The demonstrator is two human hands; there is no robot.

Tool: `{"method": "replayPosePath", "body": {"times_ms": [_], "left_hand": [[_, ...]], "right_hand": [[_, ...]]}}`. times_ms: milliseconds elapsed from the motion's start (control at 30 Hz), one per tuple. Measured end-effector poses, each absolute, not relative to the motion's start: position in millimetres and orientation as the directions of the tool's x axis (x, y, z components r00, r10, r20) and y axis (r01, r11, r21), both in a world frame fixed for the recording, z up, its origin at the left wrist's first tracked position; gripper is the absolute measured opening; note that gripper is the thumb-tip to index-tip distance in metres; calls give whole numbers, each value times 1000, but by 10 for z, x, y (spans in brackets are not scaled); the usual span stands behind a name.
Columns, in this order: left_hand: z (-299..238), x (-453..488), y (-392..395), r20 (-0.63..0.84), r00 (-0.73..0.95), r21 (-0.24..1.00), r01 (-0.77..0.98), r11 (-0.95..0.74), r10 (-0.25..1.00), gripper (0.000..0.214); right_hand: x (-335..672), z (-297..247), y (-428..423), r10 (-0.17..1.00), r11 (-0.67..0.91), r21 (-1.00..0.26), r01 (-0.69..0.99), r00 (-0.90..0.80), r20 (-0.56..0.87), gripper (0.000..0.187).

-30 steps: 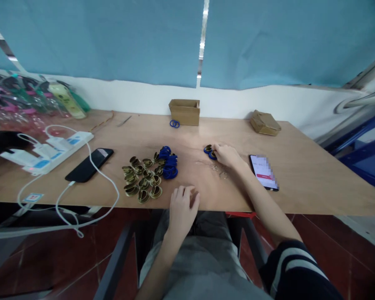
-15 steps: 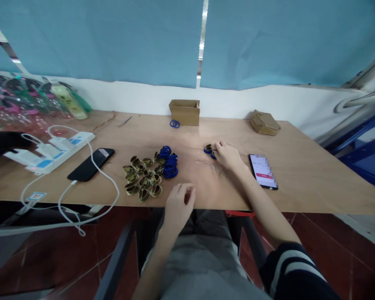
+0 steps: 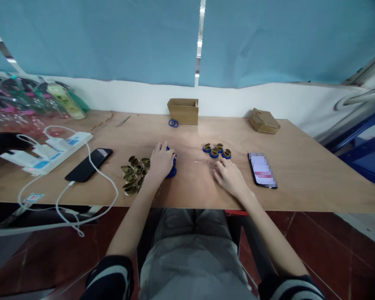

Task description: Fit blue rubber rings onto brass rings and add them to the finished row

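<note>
My left hand [image 3: 161,163] reaches over the blue rings [image 3: 172,171], its fingers a little apart and its tips down among the pile. The hand hides most of these rings and some of the brass-coloured round parts [image 3: 130,177] heaped to their left. My right hand [image 3: 229,177] rests on the table with bent fingers pressed together at some thin, wire-like pieces [image 3: 203,161]. What those fingertips hold is too small to make out. Just beyond them stand several brass-coloured parts seated in blue rings [image 3: 214,153].
An open cardboard box [image 3: 183,112] stands at the back, with loose blue rings [image 3: 173,123] before it. A closed carton [image 3: 264,121] and a lit phone [image 3: 262,171] are to the right. Leftward lie a dark phone [image 3: 89,165], a power strip [image 3: 58,153], cables and plastic bottles [image 3: 31,104].
My left hand has moved from the table's front edge up and left onto the blue rings. My right hand has drawn back from the ringed brass parts towards the thin pieces.
</note>
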State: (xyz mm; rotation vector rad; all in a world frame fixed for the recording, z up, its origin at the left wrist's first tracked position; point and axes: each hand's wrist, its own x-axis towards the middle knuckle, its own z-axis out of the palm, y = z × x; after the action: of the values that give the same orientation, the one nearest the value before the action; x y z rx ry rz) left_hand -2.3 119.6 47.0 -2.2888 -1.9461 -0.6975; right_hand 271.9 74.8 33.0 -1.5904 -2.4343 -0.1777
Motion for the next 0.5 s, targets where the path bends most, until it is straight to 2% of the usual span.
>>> {"method": "replayPosePath", "body": {"times_ms": [67,167,367,500], "left_hand": [[519,1,1210,308,131,181,964,-193,942,27],[577,-2,1179,311,127,205,959,-197,942,26],[677,-71,908,491,91,333,900,-283,867,20],[658,-186,472,553,63,390,862,-324,831,15]], "right_hand": [[2758,257,746,882,402,-35,915,-377,282,18],[2792,199,738,874,412,-83,908,-367,319,19],[2743,188,676,810,536,-265,802,-400,428,15],[2643,200,612,761,598,-274,753,-427,489,14]]}}
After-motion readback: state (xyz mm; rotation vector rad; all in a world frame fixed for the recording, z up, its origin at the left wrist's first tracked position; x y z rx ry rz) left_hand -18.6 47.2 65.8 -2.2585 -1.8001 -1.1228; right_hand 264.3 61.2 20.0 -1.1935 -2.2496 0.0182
